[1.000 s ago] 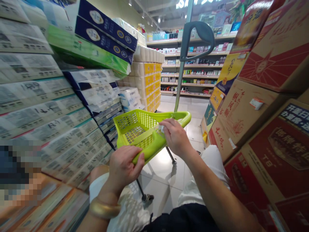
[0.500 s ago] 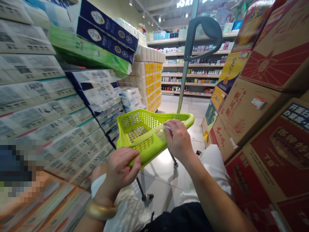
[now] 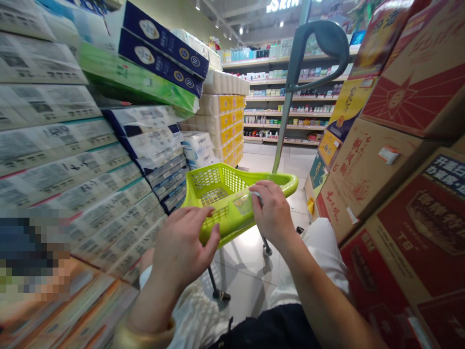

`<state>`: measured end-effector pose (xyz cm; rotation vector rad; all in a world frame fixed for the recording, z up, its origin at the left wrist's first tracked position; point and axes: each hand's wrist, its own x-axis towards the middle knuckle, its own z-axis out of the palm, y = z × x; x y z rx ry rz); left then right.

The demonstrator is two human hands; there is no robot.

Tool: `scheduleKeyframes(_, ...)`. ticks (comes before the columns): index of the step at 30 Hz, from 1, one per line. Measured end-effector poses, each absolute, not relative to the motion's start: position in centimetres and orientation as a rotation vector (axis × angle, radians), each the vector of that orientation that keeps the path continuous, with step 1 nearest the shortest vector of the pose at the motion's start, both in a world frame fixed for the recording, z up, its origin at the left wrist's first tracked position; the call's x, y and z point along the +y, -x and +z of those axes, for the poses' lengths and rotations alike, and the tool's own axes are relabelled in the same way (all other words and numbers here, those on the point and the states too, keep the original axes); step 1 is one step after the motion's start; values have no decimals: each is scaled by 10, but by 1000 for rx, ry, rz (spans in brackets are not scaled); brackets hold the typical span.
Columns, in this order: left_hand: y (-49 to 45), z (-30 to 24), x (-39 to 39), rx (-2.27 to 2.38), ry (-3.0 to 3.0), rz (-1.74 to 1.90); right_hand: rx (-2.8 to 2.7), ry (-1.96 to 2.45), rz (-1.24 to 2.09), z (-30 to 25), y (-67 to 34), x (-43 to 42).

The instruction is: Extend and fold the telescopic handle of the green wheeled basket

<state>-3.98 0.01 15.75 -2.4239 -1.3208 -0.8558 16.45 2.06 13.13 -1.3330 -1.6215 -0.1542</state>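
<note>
A lime-green plastic shopping basket with perforated sides stands in front of me on thin legs with casters. My right hand is closed over the near rim, pinching a small white wad, perhaps tissue or cloth. To its left, a clear label patch shows on the rim. My left hand is at the rim's left end, thumb spread from the fingers, not wrapped around it; whether the fingertips touch is unclear. From the basket's far side rises a grey pole with a looped handle.
Stacked paper-goods packs line the left side; blue boxes and a green pack lean on top. Printed cartons crowd the right. Stocked shelves stand behind the tiled floor.
My left hand has come off the rim and its fingers have loosened, closer to me. The basket and its pole have shifted slightly right; my right hand remains on the rim.
</note>
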Motion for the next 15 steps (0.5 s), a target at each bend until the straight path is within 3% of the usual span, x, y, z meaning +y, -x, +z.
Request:
scheduleKeyframes(8,2,156,1,-1684,2245,-402,-1751,1281,-108,136,-149,16)
scheduleKeyframes(15,0,151,2,-1621,2192,-396,-1719,1343,-144,135,-139,14)
